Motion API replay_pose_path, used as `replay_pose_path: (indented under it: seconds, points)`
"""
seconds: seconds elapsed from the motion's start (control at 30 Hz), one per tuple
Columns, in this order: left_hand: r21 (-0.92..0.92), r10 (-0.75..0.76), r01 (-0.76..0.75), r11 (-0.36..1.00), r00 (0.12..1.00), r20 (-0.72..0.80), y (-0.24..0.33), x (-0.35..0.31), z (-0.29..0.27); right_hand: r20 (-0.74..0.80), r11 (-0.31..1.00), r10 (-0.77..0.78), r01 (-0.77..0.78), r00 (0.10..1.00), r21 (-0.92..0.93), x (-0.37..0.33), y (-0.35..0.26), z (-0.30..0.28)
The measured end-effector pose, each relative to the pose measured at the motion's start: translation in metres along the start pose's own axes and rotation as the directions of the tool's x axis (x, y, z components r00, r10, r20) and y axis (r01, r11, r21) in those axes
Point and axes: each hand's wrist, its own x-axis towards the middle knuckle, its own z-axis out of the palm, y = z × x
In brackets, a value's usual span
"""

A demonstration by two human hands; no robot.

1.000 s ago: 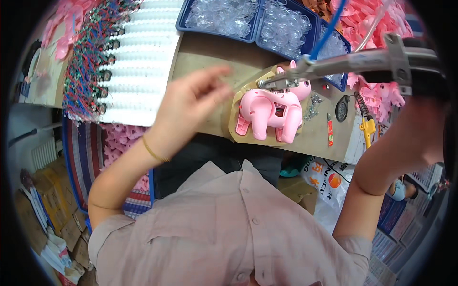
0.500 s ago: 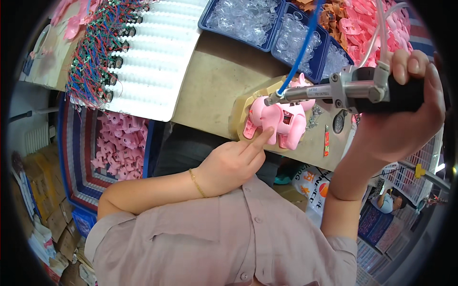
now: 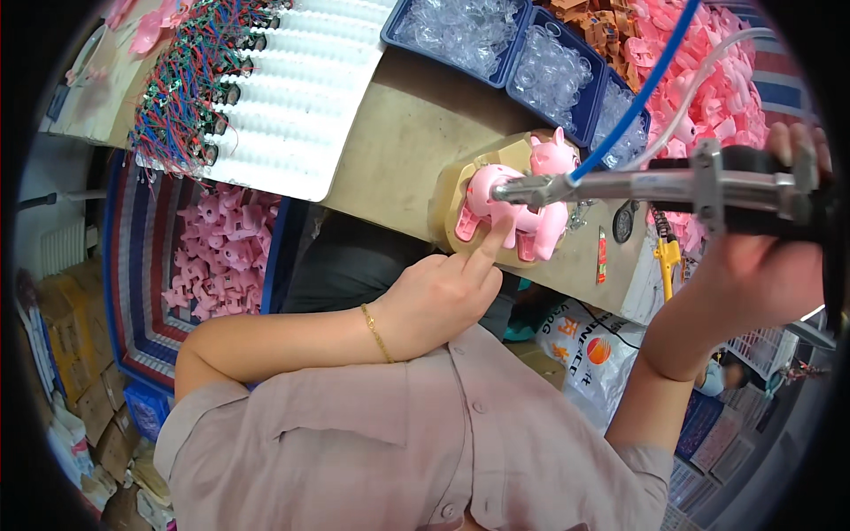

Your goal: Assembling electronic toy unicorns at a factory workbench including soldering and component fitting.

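Tan worktable [image 3: 403, 133], striped bin [image 3: 142, 292], left hand [image 3: 438, 296], forefinger [image 3: 486, 253] at pink toy [image 3: 551, 232], grip unclear, right hand [image 3: 768, 276] gripping tool [image 3: 660, 186]

A tan worktop [image 3: 398, 115] spreads out beyond the left hand [image 3: 447, 296], and on it, just past that hand's fingertips, lies a thick tan fixture [image 3: 450, 203]. Ahead and to the left of the same hand lies a white ridged tray [image 3: 305, 97], while blue bins [image 3: 496, 78] stand side by side beyond the fixture. Small metal pieces [image 3: 578, 215], a round black object [image 3: 624, 223] and a slim red item [image 3: 602, 257] lie between the fixture and the right hand [image 3: 770, 265].
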Motion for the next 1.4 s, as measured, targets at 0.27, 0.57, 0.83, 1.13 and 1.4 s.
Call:
replay_pose_path:
  seconds: [0.27,0.57,0.83,1.13,1.4]
  points:
    - [0.069,-0.002,0.002,0.998,1.000,-0.002,0.003,-0.005,0.004,-0.099,0.972,-0.135,0.112,0.986,-0.207,-0.035,0.016,-0.002]
    - [0.155,0.078,-0.090,0.984,0.994,0.082,-0.006,-0.001,-0.007,-0.174,0.998,-0.025,0.015,0.984,-0.059,-0.017,0.027,0.001]
    - [-0.483,-0.259,0.287,0.827,0.958,0.125,-0.017,0.044,-0.056,-0.447,0.955,-0.273,0.183,0.852,-0.235,0.058,0.018,-0.033]
    - [-0.513,-0.170,0.273,0.814,0.956,0.239,-0.014,0.067,-0.060,0.198,0.155,-0.397,0.279,0.896,-0.948,-0.080,0.049,-0.042]
    - [-0.324,-0.119,0.259,0.910,0.912,0.393,0.014,0.095,-0.068,0.123,0.579,-0.092,0.153,0.988,-0.801,-0.171,0.097,-0.034]
